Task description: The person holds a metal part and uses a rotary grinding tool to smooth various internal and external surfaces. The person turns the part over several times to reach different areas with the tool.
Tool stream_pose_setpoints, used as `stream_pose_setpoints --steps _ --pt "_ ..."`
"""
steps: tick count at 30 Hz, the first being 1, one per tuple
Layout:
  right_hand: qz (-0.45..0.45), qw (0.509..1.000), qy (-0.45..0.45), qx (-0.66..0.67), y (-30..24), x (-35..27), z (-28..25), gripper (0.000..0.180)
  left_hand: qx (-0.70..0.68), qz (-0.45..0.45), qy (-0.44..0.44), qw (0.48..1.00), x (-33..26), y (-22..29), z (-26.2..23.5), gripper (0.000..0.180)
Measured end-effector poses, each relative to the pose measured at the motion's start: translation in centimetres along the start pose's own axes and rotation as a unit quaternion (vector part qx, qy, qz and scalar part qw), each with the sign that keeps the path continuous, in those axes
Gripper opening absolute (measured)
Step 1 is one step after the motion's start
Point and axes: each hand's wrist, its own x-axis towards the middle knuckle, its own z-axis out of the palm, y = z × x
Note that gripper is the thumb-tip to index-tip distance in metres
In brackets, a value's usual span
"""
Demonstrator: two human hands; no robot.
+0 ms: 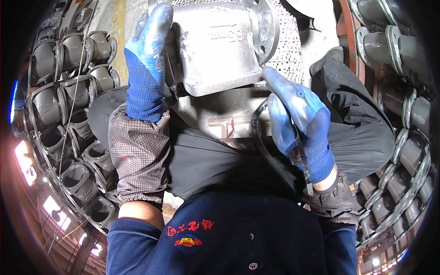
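A grey cast metal valve body (220,43) with a round flange rests on a metal mesh surface (291,55) in front of me, above my lap. My left hand (147,59), in a blue glove, lies flat against the casting's left side with fingers stretched upward. My right hand (298,119), also blue-gloved, grips a slim hand tool (302,160) fed by a black hose (266,151). Its tip end sits at the casting's lower right corner, hidden by the fingers.
Stacks of dark grey flanged valve castings (68,105) fill the left side, and more castings (398,137) line the right. My dark trousers (362,123) and a black shoe (327,57) lie on the right. A flat metal block (220,119) sits under the casting.
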Motion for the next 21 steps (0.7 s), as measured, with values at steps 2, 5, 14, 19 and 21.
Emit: stream_pose_setpoints --steps 2,5,14,19,21 --pt "-0.011 1.000 0.010 0.022 0.0 0.1 0.3 0.049 -0.037 -0.070 0.019 0.997 -0.1 -0.5 -0.2 0.046" --pt "-0.025 0.999 -0.023 -0.033 -0.7 0.5 -0.2 0.049 0.054 0.028 -0.011 0.998 -0.1 -0.9 -0.9 0.045" --pt "0.070 0.996 -0.052 0.032 -1.4 -0.1 -1.0 0.047 0.015 0.021 -0.003 1.000 -0.1 -0.5 -0.4 0.047" --pt "0.090 0.994 -0.060 0.020 -1.4 0.0 -0.6 0.050 0.070 0.046 -0.023 0.996 -0.1 -1.2 -0.9 0.048" --pt "0.044 0.999 -0.028 0.012 -0.4 -0.1 -0.2 0.053 0.122 0.082 -0.043 0.988 -0.1 -1.3 -0.7 0.048"
